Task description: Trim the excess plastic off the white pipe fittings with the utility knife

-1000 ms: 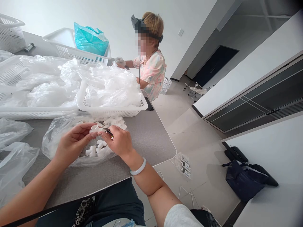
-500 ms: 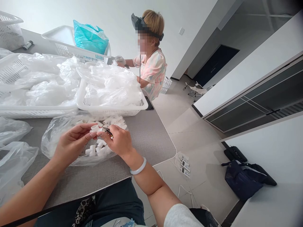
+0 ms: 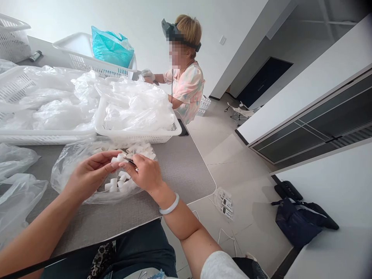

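Observation:
My left hand (image 3: pixel 97 168) is closed, its thumb and fingers pinching a white plastic pipe tee (image 3: pixel 117 159). In my right hand (image 3: pixel 145 170) is a small dark knife (image 3: pixel 130 161), its thin tip against the right side of the tee. The right thumb also rests close to the tee, and fingers cover much of the knife. Beneath both hands lies an opened clear plastic bag (image 3: pixel 68 162), spread on the grey table (image 3: pixel 186 170). More white pipe tees (image 3: pixel 112 185) sit loose in it, partly hidden by my hands.
White baskets (image 3: pixel 139 136) full of clear bags stand just beyond my hands, beside a phone (image 3: pixel 183 128). Further back, another basket holds a turquoise bag (image 3: pixel 112 46). A co-worker (image 3: pixel 186 77) sits at the table's far end. Empty-looking plastic bags (image 3: pixel 20 201) lie at left.
The tee has turned in my left fingers, so its open end no longer faces up at me. The knife's tip has shifted onto the tee. Both hands stay in nearly the same place.

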The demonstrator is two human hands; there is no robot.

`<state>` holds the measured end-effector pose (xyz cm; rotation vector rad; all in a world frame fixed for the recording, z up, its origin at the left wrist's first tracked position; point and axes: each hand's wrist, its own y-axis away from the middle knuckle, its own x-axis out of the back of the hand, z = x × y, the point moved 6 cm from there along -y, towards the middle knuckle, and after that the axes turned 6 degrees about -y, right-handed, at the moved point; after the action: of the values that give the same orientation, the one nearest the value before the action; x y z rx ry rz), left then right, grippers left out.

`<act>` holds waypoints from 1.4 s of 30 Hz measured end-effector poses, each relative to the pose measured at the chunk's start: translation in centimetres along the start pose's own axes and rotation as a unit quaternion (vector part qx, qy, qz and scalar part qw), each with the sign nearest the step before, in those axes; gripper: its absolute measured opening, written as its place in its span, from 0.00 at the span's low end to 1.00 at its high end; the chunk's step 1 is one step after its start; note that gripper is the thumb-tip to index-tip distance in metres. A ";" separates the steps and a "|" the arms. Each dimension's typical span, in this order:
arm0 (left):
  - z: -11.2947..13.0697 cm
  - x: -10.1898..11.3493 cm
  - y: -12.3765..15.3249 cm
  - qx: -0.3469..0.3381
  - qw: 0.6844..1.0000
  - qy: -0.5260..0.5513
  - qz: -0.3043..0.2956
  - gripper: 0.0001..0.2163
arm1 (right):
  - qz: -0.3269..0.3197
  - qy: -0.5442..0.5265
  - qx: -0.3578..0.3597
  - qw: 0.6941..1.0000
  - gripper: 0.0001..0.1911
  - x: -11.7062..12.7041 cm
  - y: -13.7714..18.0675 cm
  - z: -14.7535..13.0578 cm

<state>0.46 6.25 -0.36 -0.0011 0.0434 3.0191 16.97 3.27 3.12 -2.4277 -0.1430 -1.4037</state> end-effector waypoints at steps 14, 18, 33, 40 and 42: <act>1.2 -0.9 0.2 -0.016 0.995 0.068 -0.073 0.18 | 0.023 0.001 0.028 0.999 0.26 -0.3 -0.1 -0.2; 1.0 -0.6 0.0 -0.001 0.996 0.064 -0.061 0.22 | 0.016 0.023 0.062 0.998 0.29 -0.4 -0.4 -0.8; 0.9 -0.3 -0.5 -0.021 0.991 0.106 -0.084 0.19 | 0.011 0.039 0.113 0.993 0.30 -0.1 -0.9 -1.4; 1.4 -0.1 -0.5 0.018 0.991 0.118 -0.062 0.20 | 0.009 0.010 0.118 0.993 0.30 0.7 -0.8 -1.3; 1.7 0.2 -0.1 0.033 0.989 0.118 -0.079 0.20 | 0.010 0.005 0.121 0.993 0.30 1.1 -0.8 -1.4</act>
<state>0.32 6.47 1.35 -0.3388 0.1570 2.8402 16.20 3.44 4.84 -2.2177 -0.2687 -1.3079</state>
